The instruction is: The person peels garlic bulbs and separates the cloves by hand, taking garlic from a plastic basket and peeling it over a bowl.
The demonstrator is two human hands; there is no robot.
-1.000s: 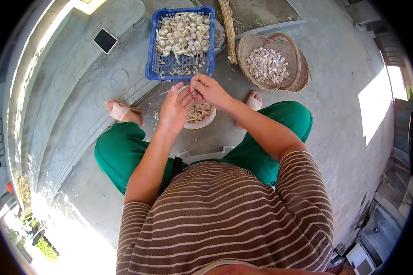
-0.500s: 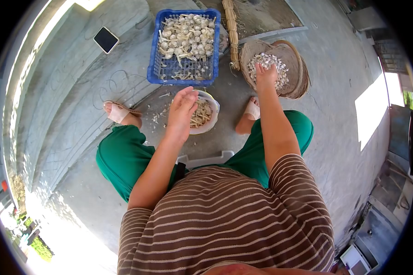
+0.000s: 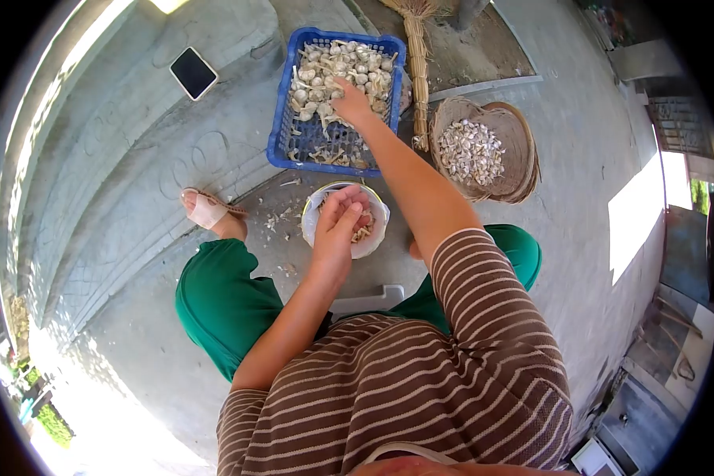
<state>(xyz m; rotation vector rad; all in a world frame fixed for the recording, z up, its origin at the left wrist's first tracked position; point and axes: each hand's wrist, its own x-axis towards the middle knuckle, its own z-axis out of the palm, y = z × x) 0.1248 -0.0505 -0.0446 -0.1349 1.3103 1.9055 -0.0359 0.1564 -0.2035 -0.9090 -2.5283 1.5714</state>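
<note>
My right hand (image 3: 353,103) reaches into the blue plastic crate (image 3: 276,131), its fingers apart among the whole garlic bulbs (image 3: 355,59) with dry stems. It touches the bulbs, and no bulb is visibly lifted. My left hand (image 3: 339,226) hovers over the white bowl (image 3: 379,226), palm turned up and fingers loosely bent. I see nothing held between its thumb and fingers. Dry stem and skin scraps (image 3: 363,232) lie in the bowl, partly hidden by this hand. Separated garlic cloves (image 3: 470,151) fill part of the woven basket (image 3: 517,151) on the right.
A straw broom (image 3: 417,75) lies beside the crate. On the concrete to the left rests a phone or tablet (image 3: 193,73) with a dark screen. Garlic scraps (image 3: 276,218) are scattered near my sandalled foot (image 3: 210,213). Part of a light stool (image 3: 373,300) shows beneath me.
My right hand has moved from the clove basket to the bulbs in the crate. My left hand has shifted right and slightly down over the bowl, its fingers more bent. The whole view has shifted slightly.
</note>
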